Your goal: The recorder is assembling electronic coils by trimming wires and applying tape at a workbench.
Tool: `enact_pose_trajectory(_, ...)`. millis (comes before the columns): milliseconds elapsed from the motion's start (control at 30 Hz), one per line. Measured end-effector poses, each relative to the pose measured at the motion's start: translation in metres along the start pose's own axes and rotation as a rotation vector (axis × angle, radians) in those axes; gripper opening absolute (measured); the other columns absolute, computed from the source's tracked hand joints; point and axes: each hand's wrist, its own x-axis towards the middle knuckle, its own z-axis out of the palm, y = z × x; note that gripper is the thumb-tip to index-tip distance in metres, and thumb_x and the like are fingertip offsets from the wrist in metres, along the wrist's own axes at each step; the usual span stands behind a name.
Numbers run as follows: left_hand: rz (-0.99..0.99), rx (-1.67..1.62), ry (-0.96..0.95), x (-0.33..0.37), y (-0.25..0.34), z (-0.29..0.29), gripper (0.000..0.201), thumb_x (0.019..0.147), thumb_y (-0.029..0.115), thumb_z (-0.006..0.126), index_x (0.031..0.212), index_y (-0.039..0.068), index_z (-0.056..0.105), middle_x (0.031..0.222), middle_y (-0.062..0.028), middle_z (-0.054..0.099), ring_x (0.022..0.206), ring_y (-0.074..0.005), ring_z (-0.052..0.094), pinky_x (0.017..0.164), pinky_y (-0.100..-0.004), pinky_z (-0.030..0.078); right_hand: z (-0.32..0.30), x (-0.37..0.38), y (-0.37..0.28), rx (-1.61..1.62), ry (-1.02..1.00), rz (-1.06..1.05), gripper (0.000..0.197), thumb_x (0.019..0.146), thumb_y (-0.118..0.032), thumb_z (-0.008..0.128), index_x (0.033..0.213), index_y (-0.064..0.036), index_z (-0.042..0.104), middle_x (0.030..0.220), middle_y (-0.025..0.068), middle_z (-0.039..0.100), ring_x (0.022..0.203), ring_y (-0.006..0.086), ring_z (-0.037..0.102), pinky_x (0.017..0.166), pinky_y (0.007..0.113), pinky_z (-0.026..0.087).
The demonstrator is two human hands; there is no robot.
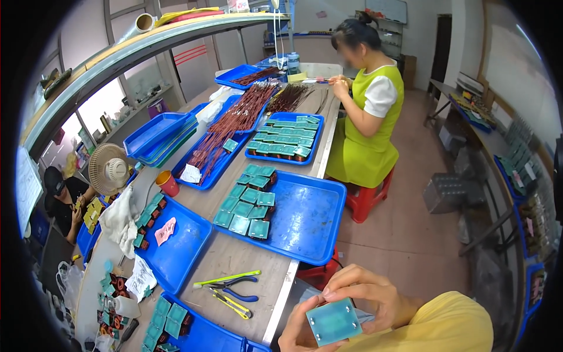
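Note:
Close to my body, both hands grip a block with a square green plate point(333, 322) on its upper face. The plate shows small shiny pins near its corners; what lies under it is hidden by my fingers. My left hand point(297, 326) closes on the plate's left side. My right hand point(368, 294) wraps round the far and right sides, fingers bent. On the bench to the left, a blue tray point(308, 220) carries rows of similar green-plated blocks point(246, 205). Nearer lie blue-handled pliers point(231, 288), a yellow utility knife point(231, 304) and a thin yellow-green tool point(234, 277).
Another blue tray point(190, 234) holds a pink paper slip and several blocks. Further off, trays contain reddish-brown wire leads point(243, 108) and more green-plated blocks point(284, 138). A co-worker in a green apron point(369, 141) sits on a red stool point(366, 201). A fan point(109, 168) stands at left.

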Motion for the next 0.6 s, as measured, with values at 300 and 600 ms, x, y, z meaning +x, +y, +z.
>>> enact_pose_trajectory(300, -0.024, -0.023, 0.077, -0.019, -0.019, -0.049, 0.095, 0.068, 0.054, 0.069, 0.135, 0.001, 0.026, 0.115, -0.0114, 0.050, 0.104, -0.0178, 0.051, 0.088, -0.0267, 0.042, 0.026, 0.003, 0.063, 0.294, -0.054, 0.154, 0.055, 0.096, -0.036, 0.025, 0.103, 0.0070, 0.058, 0.091, 0.0162, 0.061, 0.084, 0.0269, 0.058, 0.078, 0.036, 0.044)
enact_pose_trajectory(600, 0.227, -0.083, 0.691, -0.071, -0.017, -0.097, 0.068, 0.076, 0.031, 0.068, 0.124, -0.005, 0.038, 0.100, -0.0117, 0.054, 0.082, -0.0208, 0.055, 0.067, -0.0311, 0.044, 0.151, 0.048, 0.129, -0.325, -0.354, 0.182, 0.019, 0.075, -0.012, 0.060, 0.091, -0.0026, 0.056, 0.092, 0.0139, 0.056, 0.089, 0.0305, 0.054, 0.075, 0.039, 0.044)
